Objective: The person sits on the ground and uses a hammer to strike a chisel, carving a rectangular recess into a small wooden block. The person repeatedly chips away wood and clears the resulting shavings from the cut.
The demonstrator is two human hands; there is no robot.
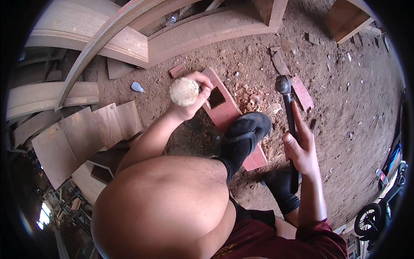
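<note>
My left hand [192, 107] is wrapped round an upright tool whose round, pale, frayed end [184, 91] faces me; it looks like a struck wooden chisel handle. Its lower part and any blade are hidden. Just beside that hand, a reddish wooden block [225, 115] lies on the ground with a dark rectangular hole [217, 97] cut in it. My foot in a black sandal [246, 134] presses across the block. To the right, my right hand [304, 149] grips the black handle of a hammer [288, 105], its index finger stretched along it. The hammer head is raised, apart from the tool.
Wood chips [254, 100] are heaped beside the block. Offcuts [302, 93] and a small white bottle [137, 87] lie on the dirt floor. Large wooden frames [207, 36] stand ahead, flat boards [77, 134] at left. A small wheeled bike [368, 220] is at far right.
</note>
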